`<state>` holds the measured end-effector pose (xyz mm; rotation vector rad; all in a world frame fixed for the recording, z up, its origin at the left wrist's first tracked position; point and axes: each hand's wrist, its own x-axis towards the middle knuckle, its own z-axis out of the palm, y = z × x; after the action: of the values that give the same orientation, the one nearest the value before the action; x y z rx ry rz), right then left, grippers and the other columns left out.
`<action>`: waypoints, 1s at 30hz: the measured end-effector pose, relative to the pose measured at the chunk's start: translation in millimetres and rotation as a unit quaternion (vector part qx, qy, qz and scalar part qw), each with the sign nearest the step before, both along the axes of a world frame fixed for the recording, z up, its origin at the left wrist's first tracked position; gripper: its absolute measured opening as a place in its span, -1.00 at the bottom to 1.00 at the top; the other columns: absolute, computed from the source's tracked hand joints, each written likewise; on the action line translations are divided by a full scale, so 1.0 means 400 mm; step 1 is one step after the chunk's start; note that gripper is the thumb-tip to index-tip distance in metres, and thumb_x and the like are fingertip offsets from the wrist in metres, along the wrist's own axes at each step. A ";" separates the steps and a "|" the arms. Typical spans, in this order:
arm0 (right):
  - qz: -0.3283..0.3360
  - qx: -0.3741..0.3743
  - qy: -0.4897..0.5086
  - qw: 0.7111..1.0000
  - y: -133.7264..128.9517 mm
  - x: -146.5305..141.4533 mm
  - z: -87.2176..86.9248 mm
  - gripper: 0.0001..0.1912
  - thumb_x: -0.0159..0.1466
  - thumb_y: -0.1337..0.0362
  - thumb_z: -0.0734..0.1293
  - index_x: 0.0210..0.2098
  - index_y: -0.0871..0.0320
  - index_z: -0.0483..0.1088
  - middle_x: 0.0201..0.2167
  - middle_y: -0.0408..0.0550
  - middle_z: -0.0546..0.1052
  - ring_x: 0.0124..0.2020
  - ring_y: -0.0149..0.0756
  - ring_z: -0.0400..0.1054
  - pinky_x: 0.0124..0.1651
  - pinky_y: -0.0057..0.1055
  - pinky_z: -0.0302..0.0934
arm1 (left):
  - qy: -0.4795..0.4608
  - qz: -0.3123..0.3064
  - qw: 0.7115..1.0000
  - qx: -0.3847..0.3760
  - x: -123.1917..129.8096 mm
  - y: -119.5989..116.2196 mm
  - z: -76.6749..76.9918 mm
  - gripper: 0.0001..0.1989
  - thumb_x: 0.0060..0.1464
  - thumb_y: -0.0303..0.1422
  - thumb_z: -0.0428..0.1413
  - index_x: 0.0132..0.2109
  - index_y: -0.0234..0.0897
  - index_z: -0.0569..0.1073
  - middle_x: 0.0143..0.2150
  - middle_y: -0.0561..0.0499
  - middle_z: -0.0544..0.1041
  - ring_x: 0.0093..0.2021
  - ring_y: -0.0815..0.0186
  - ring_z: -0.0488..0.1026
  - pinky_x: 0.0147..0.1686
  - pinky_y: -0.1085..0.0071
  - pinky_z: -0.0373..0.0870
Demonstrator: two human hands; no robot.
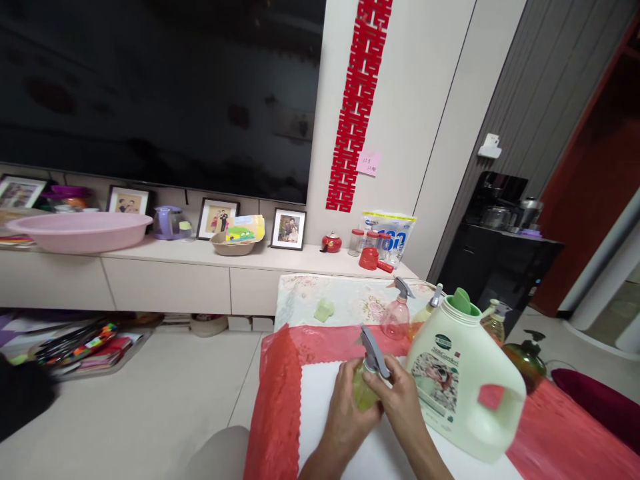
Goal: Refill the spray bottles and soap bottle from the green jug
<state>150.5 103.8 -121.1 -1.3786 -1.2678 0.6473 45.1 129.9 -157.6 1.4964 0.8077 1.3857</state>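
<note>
A small spray bottle (364,395) with yellow-green liquid and a grey trigger head (373,352) is between my hands, above the white sheet on the table. My left hand (341,408) is wrapped around the bottle's body. The fingers of my right hand (400,393) are closed at the neck, just under the trigger head. Right of my hands stands a large pale green detergent jug (470,373), with a green cap or spout (461,301) in its mouth. Beyond it is a pink spray bottle (397,320) with a grey trigger.
Several pump bottles, including a dark green one (527,360), stand behind the jug. A light green cap-like piece (324,309) lies on the flowered cloth (295,293). Red cloth (273,413) covers the table. A cabinet (165,285) holds a pink basin (83,233) and photo frames.
</note>
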 end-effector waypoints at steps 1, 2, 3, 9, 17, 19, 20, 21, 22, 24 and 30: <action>-0.014 0.001 -0.001 1.000 -0.001 -0.005 0.000 -0.55 0.12 -0.05 0.41 -0.23 0.20 0.45 -0.25 -0.02 0.48 -0.17 -0.18 0.35 -0.02 -0.32 0.21 | 0.006 0.003 1.000 0.003 -0.001 -0.001 0.001 -0.52 -0.15 -0.41 0.28 -0.01 -0.22 0.43 -0.09 -0.13 0.51 -0.03 0.01 0.46 0.01 0.10 0.35; -0.022 0.000 -0.002 1.000 -0.002 -0.009 0.002 -0.56 0.11 -0.05 0.42 -0.24 0.21 0.44 -0.26 -0.03 0.48 -0.17 -0.18 0.35 -0.01 -0.32 0.20 | 0.014 0.006 1.000 0.006 -0.001 -0.003 0.002 -0.52 -0.14 -0.41 0.28 -0.01 -0.23 0.43 -0.08 -0.14 0.51 -0.03 0.01 0.46 0.01 0.09 0.35; -0.022 -0.001 -0.003 1.000 -0.004 -0.010 0.005 -0.55 0.11 -0.06 0.42 -0.25 0.21 0.43 -0.26 -0.02 0.48 -0.17 -0.17 0.35 0.00 -0.31 0.19 | 0.020 0.007 1.000 0.008 -0.002 -0.004 0.003 -0.52 -0.14 -0.41 0.27 0.00 -0.23 0.42 -0.08 -0.14 0.51 -0.03 0.00 0.46 0.01 0.08 0.35; 0.076 -0.004 -0.001 0.997 -0.017 0.014 0.031 -0.48 0.19 -0.08 0.36 -0.05 0.19 0.42 -0.06 0.04 0.46 -0.02 -0.13 0.35 0.08 -0.28 0.22 | 0.024 0.003 1.000 0.015 0.002 -0.004 0.003 -0.47 -0.12 -0.45 0.24 0.06 -0.22 0.38 0.01 -0.18 0.50 0.06 -0.03 0.44 0.08 0.04 0.32; 0.039 0.002 0.002 0.999 -0.009 0.009 0.014 -0.61 0.17 0.00 0.36 -0.18 0.19 0.45 -0.11 0.02 0.49 -0.08 -0.12 0.37 0.12 -0.20 0.16 | 0.060 -0.003 0.998 0.029 0.001 -0.004 0.013 -0.46 -0.14 -0.48 0.21 0.06 -0.24 0.36 0.00 -0.17 0.48 0.05 -0.01 0.44 0.07 0.06 0.34; 0.014 0.002 -0.003 1.000 -0.008 0.002 0.013 -0.64 0.15 0.02 0.37 -0.22 0.18 0.45 -0.16 0.02 0.49 -0.10 -0.11 0.37 0.12 -0.16 0.13 | 0.066 -0.010 0.997 0.033 -0.002 -0.007 0.018 -0.48 -0.13 -0.48 0.19 0.06 -0.24 0.36 -0.01 -0.15 0.48 0.04 0.00 0.45 0.05 0.07 0.35; 0.008 0.002 -0.006 1.000 -0.009 0.001 0.014 -0.64 0.14 0.02 0.38 -0.23 0.18 0.44 -0.17 0.02 0.50 -0.10 -0.10 0.37 0.11 -0.15 0.13 | 0.068 -0.013 0.997 0.033 -0.003 -0.008 0.019 -0.48 -0.13 -0.49 0.19 0.06 -0.24 0.36 -0.02 -0.15 0.48 0.04 0.01 0.45 0.05 0.08 0.36; 0.008 0.001 -0.009 1.000 -0.011 0.001 0.016 -0.64 0.13 0.02 0.38 -0.24 0.18 0.44 -0.18 0.02 0.50 -0.10 -0.09 0.36 0.10 -0.14 0.14 | 0.069 -0.015 0.997 0.033 -0.004 -0.009 0.019 -0.47 -0.13 -0.49 0.19 0.06 -0.23 0.36 -0.01 -0.15 0.48 0.04 0.01 0.45 0.05 0.08 0.35; 0.015 0.001 -0.012 1.000 -0.013 0.002 0.020 -0.63 0.14 0.01 0.38 -0.22 0.17 0.44 -0.16 0.02 0.49 -0.08 -0.08 0.36 0.10 -0.15 0.14 | 0.070 -0.018 0.997 0.032 -0.004 -0.009 0.019 -0.46 -0.13 -0.49 0.20 0.07 -0.23 0.35 0.00 -0.15 0.48 0.05 0.01 0.45 0.07 0.08 0.35; 0.045 -0.001 -0.015 0.999 -0.020 0.009 0.028 -0.58 0.16 -0.03 0.37 -0.14 0.16 0.44 -0.07 0.03 0.48 -0.01 -0.08 0.34 0.14 -0.17 0.14 | 0.067 -0.022 0.997 0.033 -0.002 -0.009 0.015 -0.44 -0.14 -0.49 0.21 0.07 -0.21 0.35 0.02 -0.15 0.48 0.08 -0.01 0.43 0.10 0.06 0.33; 0.114 -0.005 -0.005 0.993 -0.030 0.028 0.042 -0.52 0.23 -0.09 0.32 -0.06 0.15 0.43 -0.02 0.01 0.46 0.01 -0.15 0.35 0.12 -0.26 0.19 | 0.059 -0.030 0.997 0.027 0.005 -0.007 0.011 -0.46 -0.17 -0.46 0.24 0.04 -0.21 0.37 -0.04 -0.14 0.51 0.01 -0.01 0.47 0.05 0.06 0.37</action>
<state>161.8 91.9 -104.4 -1.2560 -1.4453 0.8048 46.9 127.1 -153.3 1.6438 0.7969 1.2921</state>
